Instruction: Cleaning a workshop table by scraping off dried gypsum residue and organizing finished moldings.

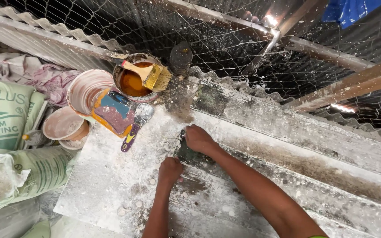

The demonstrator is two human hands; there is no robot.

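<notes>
The left hand (169,169) is pressing down as a closed fist on the plaster-dusted work slab (111,185); whether it is holding anything cannot be told. Just beyond it, the right hand (198,139) is curling shut over a dark patch (189,155) on the slab. Farther out a putty knife (136,125) is lying beside a paint-smeared board (112,112), with a brush (148,75) resting across a tin of orange liquid (133,81).

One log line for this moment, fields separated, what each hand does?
left hand: fist on white dusty board | right hand: pressing dark patch | nearby: purple-handled scraper
</notes>
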